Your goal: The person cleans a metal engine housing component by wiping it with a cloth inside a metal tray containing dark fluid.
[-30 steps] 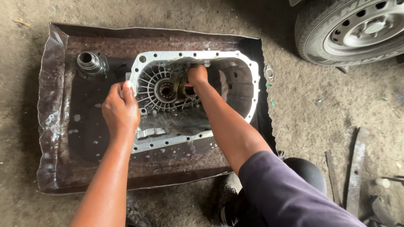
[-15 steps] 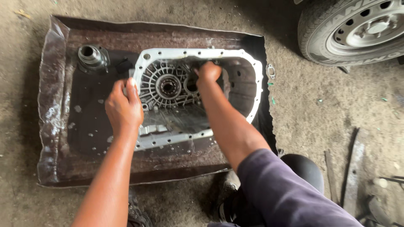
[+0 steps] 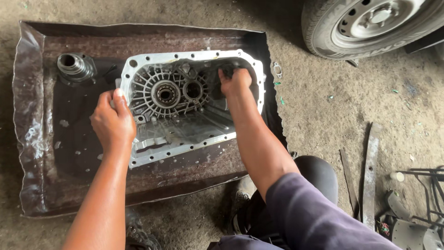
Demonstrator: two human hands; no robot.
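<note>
Housing: aluminium gearbox housing (image 3: 185,106), open side up, lying in a rusty metal tray (image 3: 32,129) on the dirt floor.
Left hand (image 3: 113,121): fingers closed on the housing's left rim.
Right hand (image 3: 236,82): inside the housing, fingers curled around something dark, unclear what.
Nearby: bearing collar (image 3: 74,67) in the tray's corner; car wheel (image 3: 370,23) beyond.

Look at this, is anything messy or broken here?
Messy, yes. The metal tray is dented, with crumpled, bent edges and wet oily patches. The left hand grips the rim of the gearbox housing; the right hand reaches inside. The housing itself shows no visible break.
</note>
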